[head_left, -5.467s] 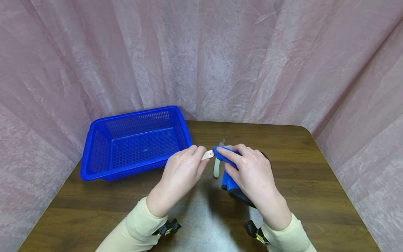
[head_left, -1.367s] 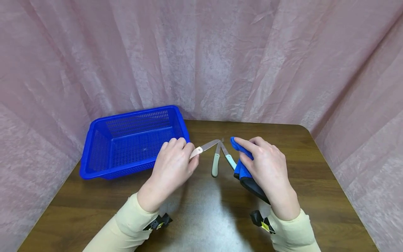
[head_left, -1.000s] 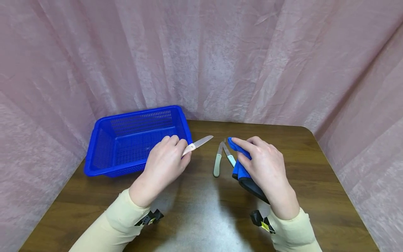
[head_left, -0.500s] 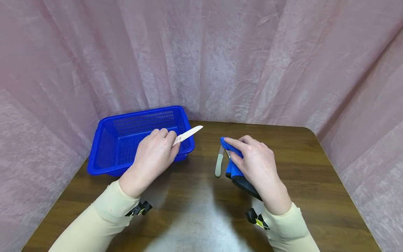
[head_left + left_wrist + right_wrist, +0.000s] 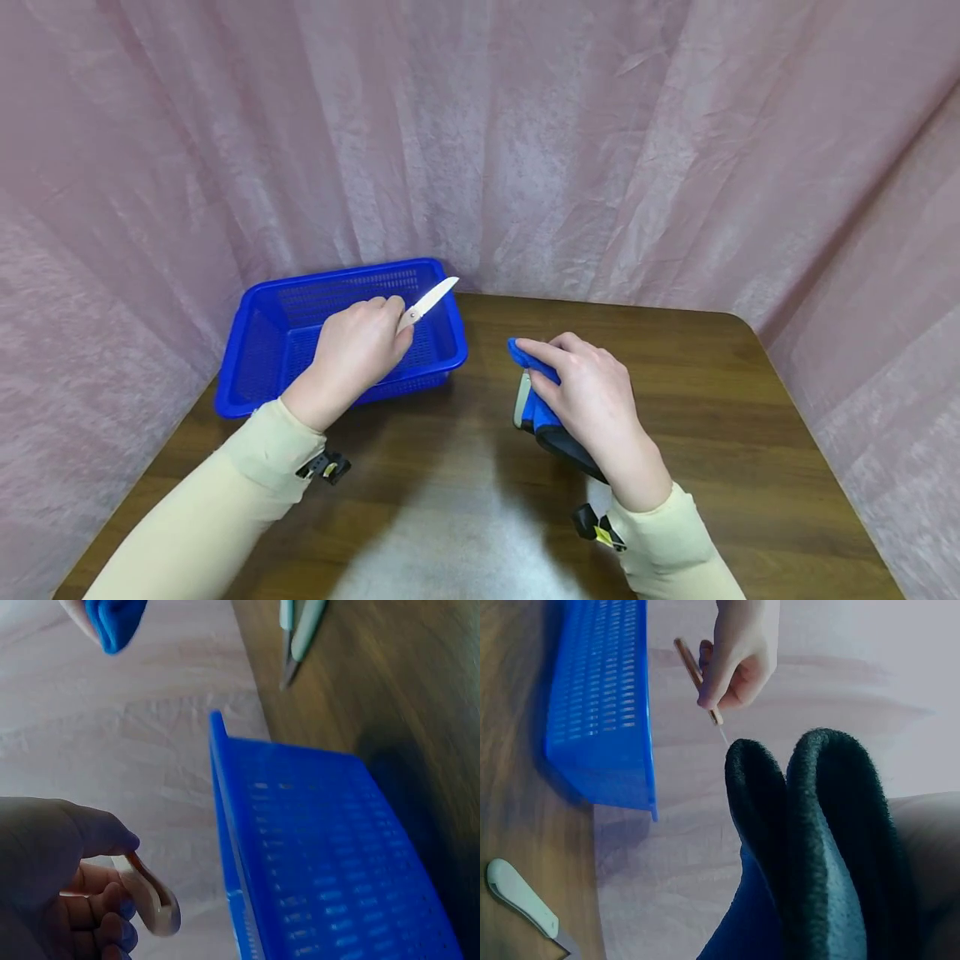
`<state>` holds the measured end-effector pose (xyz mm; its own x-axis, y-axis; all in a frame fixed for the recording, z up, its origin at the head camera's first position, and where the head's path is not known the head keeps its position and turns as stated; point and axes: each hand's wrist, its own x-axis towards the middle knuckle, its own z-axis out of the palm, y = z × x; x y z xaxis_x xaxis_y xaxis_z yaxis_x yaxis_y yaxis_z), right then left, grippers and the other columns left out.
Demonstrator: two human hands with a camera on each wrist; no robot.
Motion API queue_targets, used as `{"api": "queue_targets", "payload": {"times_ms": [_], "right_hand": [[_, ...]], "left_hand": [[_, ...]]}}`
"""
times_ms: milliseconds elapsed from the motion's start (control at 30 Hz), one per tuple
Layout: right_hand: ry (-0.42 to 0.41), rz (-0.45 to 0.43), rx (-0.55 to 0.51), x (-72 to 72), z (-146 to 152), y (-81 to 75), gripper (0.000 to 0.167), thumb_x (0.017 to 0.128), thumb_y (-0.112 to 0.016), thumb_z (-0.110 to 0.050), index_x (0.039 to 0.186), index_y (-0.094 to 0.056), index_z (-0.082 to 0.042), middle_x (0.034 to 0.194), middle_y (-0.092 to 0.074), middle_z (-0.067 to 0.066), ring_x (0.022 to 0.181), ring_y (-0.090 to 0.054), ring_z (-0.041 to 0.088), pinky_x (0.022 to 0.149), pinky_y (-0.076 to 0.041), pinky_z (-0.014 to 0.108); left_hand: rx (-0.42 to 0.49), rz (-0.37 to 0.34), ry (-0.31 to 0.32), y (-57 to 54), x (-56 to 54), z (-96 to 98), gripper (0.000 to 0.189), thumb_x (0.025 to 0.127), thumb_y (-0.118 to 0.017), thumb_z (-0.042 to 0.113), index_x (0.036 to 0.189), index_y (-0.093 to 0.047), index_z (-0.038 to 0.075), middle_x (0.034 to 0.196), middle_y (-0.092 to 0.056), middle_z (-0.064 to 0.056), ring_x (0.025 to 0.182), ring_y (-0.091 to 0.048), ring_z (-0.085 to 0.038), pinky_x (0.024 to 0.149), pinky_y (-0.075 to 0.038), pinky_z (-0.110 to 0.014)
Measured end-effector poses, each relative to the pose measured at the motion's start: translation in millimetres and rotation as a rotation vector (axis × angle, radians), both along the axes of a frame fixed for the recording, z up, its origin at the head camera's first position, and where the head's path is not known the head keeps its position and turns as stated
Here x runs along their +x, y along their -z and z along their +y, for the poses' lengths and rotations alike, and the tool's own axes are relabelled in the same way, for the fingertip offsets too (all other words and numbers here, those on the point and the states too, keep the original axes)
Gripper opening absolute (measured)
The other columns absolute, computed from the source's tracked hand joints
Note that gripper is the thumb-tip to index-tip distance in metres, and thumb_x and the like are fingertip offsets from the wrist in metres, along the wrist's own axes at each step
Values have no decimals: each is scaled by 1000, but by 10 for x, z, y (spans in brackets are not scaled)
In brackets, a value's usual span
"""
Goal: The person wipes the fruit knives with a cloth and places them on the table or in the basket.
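Observation:
My left hand (image 5: 358, 346) grips the pale handle of a folding knife (image 5: 432, 298), whose blade is swung out and points away to the right. In the head view hand and knife overlap the blue basket (image 5: 255, 350); in the right wrist view they are above its rim. My right hand (image 5: 588, 392) holds a folded blue cloth (image 5: 542, 408) with black edging, pinched at its top by thumb and fingers. Beside the cloth, a green-handled knife (image 5: 522, 400) lies on the table, partly covered. A second knife (image 5: 286, 613) shows next to it in the left wrist view.
The basket with its slotted walls stands at the back left of the wooden table (image 5: 712, 400). A pink curtain (image 5: 562, 150) hangs behind the table's far edge and down both sides.
My left hand has drawn the knife away from the cloth, leftward to over the basket. My right hand with the cloth moved right, then back left, now partly covering the knives on the table.

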<state>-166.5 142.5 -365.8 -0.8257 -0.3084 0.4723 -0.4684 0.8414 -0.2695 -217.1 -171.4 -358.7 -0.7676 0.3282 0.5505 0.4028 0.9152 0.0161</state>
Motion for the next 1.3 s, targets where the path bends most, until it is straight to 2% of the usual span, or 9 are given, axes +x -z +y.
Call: {"api": "queue_targets", "payload": {"times_ms": [133,300,467,667,767,967,1133,1300], "right_hand": [[-13,10,-2,2,-44,24,41,95,-88,-19,135,-81,-29,110,-77,4,82,-71,28,71,-55,44],[-16,4,-1,-13,-96,57,41,95,-87,-17,134,-82,-29,107,-76,4,80,-69,27,70,-55,44],[-38,-14,6,-6,-149,107,42,95,-86,-17,135,-82,-30,110,-78,4,84,-72,28,70,-56,44],[-58,11,-14,27,-180,111,41,94,-87,-17,133,-82,-29,110,-78,3,85,-73,27,69,-57,44],[-62,6,-19,40,-181,87,41,95,-87,-17,134,-82,-29,110,-78,3,85,-73,27,69,-57,44],[-60,-6,-16,56,-185,77,42,95,-86,-17,135,-81,-29,110,-78,3,85,-72,26,71,-57,44],[-54,-6,-13,57,-181,77,41,95,-86,-17,134,-82,-30,109,-77,3,83,-71,26,70,-56,44],[-51,-15,-11,57,-178,87,41,96,-85,-17,134,-82,-30,107,-77,2,81,-70,25,69,-55,43]], "left_hand": [[3,-109,-46,-15,-107,-71,27,98,-78,17,83,-57,8,69,-59,-9,57,-61,-36,48,-50,-56],[7,-206,-86,-13,-263,-136,26,101,-74,23,85,-59,9,70,-62,-10,59,-62,-39,52,-51,-59],[6,-326,-123,12,-406,-176,23,104,-68,26,90,-61,9,72,-65,-9,63,-65,-39,56,-52,-61],[17,-526,-164,59,-552,-193,23,106,-60,30,93,-64,11,63,-67,2,74,-71,-34,66,-56,-57],[18,-613,-185,87,-618,-190,25,107,-57,32,94,-65,13,67,-70,1,83,-72,-34,73,-56,-56],[32,-666,-193,138,-703,-175,33,109,-52,35,91,-67,12,89,-73,-9,92,-71,-36,81,-56,-60],[20,-693,-198,177,-753,-147,36,110,-51,35,89,-67,11,100,-75,-13,96,-71,-38,86,-56,-61],[1,-742,-193,231,-767,-127,45,110,-51,33,78,-73,11,105,-78,-15,95,-71,-36,86,-57,-57]]}}
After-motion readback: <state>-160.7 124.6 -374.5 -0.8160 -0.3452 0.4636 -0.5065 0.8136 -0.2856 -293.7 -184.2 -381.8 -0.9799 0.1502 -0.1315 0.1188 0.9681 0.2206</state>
